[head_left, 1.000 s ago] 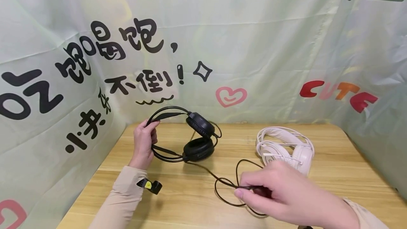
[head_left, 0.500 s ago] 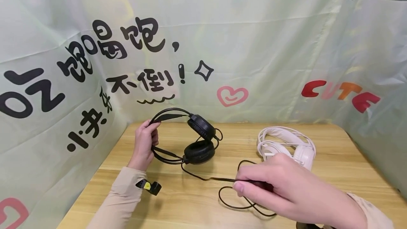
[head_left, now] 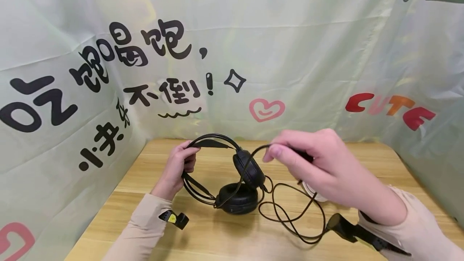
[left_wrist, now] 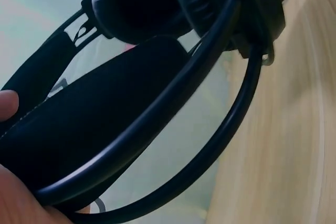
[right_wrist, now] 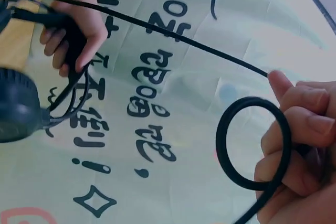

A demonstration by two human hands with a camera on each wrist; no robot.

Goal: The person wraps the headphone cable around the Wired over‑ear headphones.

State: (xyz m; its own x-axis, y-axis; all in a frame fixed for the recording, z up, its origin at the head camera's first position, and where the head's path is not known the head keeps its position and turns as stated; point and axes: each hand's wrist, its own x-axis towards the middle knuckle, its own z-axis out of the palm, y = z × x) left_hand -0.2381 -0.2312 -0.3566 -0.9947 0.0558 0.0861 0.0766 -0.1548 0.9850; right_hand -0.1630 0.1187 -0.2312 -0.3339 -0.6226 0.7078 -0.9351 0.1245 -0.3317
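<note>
Look at the headphones (head_left: 255, 174) in the left hand (head_left: 177, 166): smooth black headband tubes (left_wrist: 152, 114), a glossy streak along the top, plastic or coated metal, can't tell which! Tight by that grip, the padded strap (left_wrist: 105, 93), properly matt, cloth-like, light stitching along one edge. Farther out from the fingers, an ear cushion (left_wrist: 191, 1), wrinkled and leathery-looking, then a hard, plastic-looking shell (left_wrist: 265, 6). Over in the right hand (head_left: 315, 164), the cable (right_wrist: 178, 35), smooth, black, rubbery-looking! Underneath both grips, the wood-grain table (head_left: 203, 237), smooth, faintly shiny. Beyond them, a creased cloth backdrop (head_left: 308, 63), softly satiny. And behind each wrist, beige fabric sleeves (head_left: 141, 224), matt, lightly wrinkled.
</note>
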